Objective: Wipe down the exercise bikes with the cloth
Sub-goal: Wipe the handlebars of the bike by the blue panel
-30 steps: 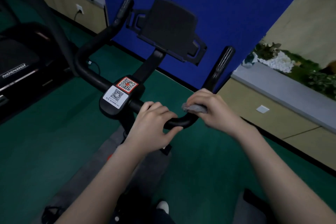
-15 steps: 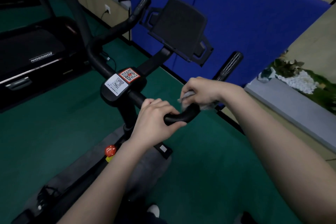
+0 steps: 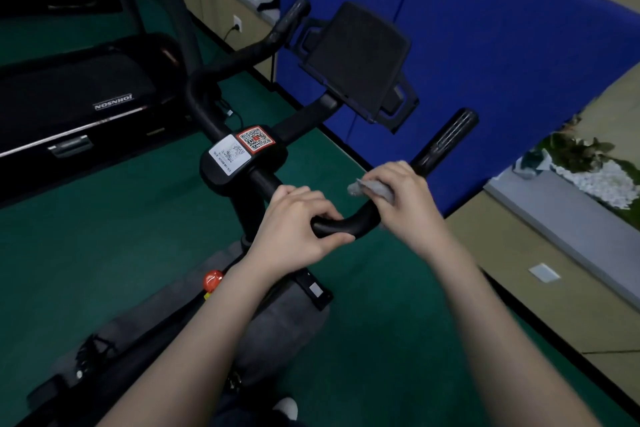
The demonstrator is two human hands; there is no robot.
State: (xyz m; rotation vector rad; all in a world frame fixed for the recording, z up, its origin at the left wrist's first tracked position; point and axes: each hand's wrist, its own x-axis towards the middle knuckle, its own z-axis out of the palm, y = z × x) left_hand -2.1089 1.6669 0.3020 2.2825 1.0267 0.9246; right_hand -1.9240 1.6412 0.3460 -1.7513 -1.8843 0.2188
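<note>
A black exercise bike fills the middle of the head view, with a curved handlebar (image 3: 349, 222) and a black tablet holder (image 3: 360, 59) above it. My left hand (image 3: 294, 229) grips the handlebar's near bend, fingers curled over the top. My right hand (image 3: 405, 198) holds a grey cloth (image 3: 370, 188) wrapped against the right bar, just below the ribbed grip (image 3: 446, 142). Two QR stickers (image 3: 242, 147) sit on the centre clamp. A red knob (image 3: 212, 279) shows on the frame below.
A treadmill (image 3: 69, 104) stands to the left on green floor. A blue partition (image 3: 485, 45) rises right behind the bike. A beige ledge (image 3: 554, 218) with plants and white pebbles runs along the right. A wall socket with a cable (image 3: 236, 24) is at the back.
My right hand with the cloth has slid along the right bar from the bend up toward the ribbed grip, then back down a little. My left hand stays on the bend.
</note>
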